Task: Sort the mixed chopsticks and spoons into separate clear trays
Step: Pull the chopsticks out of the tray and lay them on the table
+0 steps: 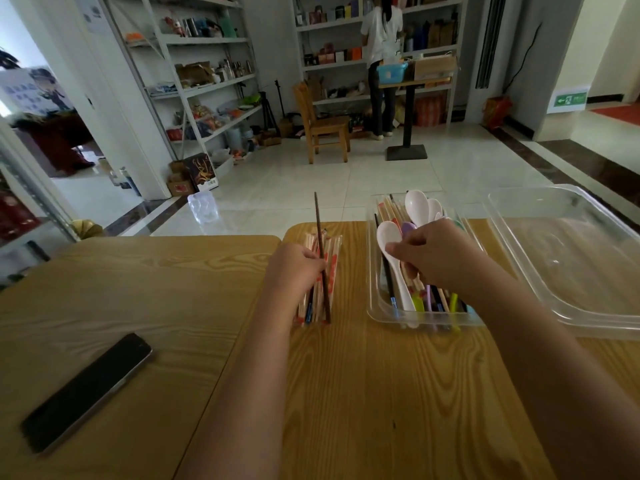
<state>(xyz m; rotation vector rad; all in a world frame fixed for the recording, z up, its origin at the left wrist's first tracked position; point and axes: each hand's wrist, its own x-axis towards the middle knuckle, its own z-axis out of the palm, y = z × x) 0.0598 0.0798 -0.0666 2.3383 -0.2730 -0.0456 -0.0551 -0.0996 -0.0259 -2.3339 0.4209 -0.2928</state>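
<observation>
Wooden table (381, 393); big clear tray (571, 258) at right edge, bare; smaller clear tray (371, 271) just left of it, near far edge, spoons and chopsticks mixed; phone (86, 393) near left edge; right hand (440, 254) in smaller tray, pinching white spoon (389, 237); left hand (294, 268) grips dark chopstick (318, 223), tilted upright over chopstick pile (334, 268) beside the smaller tray.

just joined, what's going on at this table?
A person is sorting cutlery by hand. Their left hand grips a bundle of chopsticks propped on the table, with one dark chopstick poking above the rest. Their right hand is in the small clear tray, which holds mixed spoons and chopsticks, and pinches a white spoon. The large clear tray on the right looks to hold nothing yet. A phone lies at the left.
</observation>
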